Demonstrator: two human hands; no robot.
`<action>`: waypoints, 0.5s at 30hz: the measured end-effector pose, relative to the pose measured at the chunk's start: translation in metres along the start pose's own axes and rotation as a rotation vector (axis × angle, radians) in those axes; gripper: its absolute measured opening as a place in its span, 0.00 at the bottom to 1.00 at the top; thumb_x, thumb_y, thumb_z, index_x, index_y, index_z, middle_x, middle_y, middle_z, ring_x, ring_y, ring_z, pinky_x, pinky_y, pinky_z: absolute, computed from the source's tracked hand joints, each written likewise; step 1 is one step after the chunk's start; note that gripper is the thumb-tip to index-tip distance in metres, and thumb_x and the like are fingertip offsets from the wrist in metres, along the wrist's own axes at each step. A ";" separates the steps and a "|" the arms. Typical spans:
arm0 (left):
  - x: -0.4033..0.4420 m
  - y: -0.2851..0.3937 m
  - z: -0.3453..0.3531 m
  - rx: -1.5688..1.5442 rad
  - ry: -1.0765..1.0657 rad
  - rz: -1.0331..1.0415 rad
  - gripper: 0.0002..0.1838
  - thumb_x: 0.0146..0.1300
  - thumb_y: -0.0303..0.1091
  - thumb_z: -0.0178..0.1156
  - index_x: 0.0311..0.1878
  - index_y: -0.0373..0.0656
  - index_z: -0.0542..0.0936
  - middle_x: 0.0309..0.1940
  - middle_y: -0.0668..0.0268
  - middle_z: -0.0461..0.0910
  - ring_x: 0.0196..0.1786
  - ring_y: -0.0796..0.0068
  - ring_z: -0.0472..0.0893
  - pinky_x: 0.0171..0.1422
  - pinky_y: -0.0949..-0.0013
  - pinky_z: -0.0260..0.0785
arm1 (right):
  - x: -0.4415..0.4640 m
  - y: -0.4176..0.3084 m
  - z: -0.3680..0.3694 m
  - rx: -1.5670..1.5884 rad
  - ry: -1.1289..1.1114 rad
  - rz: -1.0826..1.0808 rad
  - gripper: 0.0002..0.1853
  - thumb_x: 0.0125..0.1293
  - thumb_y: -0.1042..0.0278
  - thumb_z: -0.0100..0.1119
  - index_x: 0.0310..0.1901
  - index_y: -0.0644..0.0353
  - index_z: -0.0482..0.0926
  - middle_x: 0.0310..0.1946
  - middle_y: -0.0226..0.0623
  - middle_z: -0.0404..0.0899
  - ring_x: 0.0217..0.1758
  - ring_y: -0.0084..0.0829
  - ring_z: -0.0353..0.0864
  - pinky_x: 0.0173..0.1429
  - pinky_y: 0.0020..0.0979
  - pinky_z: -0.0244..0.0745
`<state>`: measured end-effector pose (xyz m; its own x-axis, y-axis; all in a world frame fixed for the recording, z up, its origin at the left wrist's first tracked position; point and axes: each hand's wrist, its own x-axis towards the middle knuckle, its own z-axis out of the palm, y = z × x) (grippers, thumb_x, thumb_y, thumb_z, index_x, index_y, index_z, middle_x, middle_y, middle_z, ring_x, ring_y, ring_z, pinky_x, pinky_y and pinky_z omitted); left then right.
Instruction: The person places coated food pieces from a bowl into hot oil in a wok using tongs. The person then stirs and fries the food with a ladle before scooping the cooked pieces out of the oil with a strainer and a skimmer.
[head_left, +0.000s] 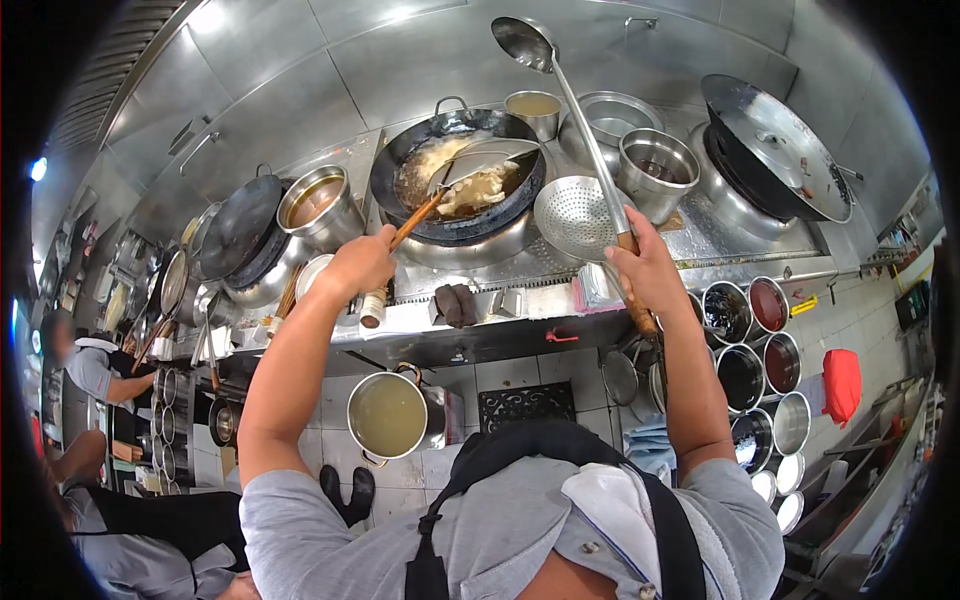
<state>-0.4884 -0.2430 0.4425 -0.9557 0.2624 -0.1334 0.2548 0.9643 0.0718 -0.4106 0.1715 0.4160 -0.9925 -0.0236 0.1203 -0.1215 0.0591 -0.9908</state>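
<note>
My left hand (364, 264) is closed around the wooden handle of a skimmer (418, 216). The skimmer's head lies inside a black wok (384, 190), at pale, battered-looking food pieces (482, 190) in bubbling oil. In my right hand (648, 264) I grip the wooden end of a long ladle (590, 120). Its bowl is held up beyond the wok's right rim, near the steel back wall. A round perforated strainer (570, 222) rests on the stove just left of the ladle's handle.
Beside the wok stand a pot of brown liquid (318, 202) and a steel pot (660, 172). More woks sit left (238, 228) and right (780, 150). A pot of cloudy liquid (388, 415) stands below. Several sauce containers (768, 304) are at right. Two people (100, 370) are at left.
</note>
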 end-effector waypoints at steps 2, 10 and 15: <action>-0.007 -0.009 0.002 0.017 -0.015 -0.012 0.20 0.67 0.39 0.57 0.57 0.41 0.68 0.39 0.42 0.82 0.46 0.38 0.81 0.51 0.43 0.70 | 0.007 -0.006 0.000 -0.046 -0.030 -0.006 0.35 0.64 0.78 0.59 0.73 0.61 0.60 0.28 0.26 0.71 0.15 0.16 0.62 0.18 0.24 0.58; -0.048 -0.043 0.026 -0.019 -0.004 -0.088 0.33 0.72 0.52 0.52 0.75 0.45 0.63 0.41 0.42 0.83 0.46 0.41 0.82 0.52 0.48 0.71 | 0.049 -0.004 0.014 -0.237 -0.251 0.207 0.35 0.65 0.73 0.59 0.74 0.55 0.58 0.22 0.24 0.63 0.15 0.17 0.62 0.17 0.26 0.57; -0.053 -0.048 0.040 -0.120 0.034 -0.169 0.34 0.74 0.56 0.47 0.75 0.45 0.64 0.44 0.40 0.82 0.49 0.42 0.81 0.56 0.50 0.71 | 0.101 0.031 0.048 -0.376 -0.453 0.305 0.38 0.63 0.70 0.62 0.74 0.54 0.58 0.22 0.27 0.67 0.16 0.20 0.64 0.17 0.29 0.58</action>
<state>-0.4436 -0.3019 0.4065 -0.9882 0.0945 -0.1202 0.0735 0.9830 0.1685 -0.5137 0.1227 0.3946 -0.8881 -0.3636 -0.2812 0.0846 0.4720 -0.8775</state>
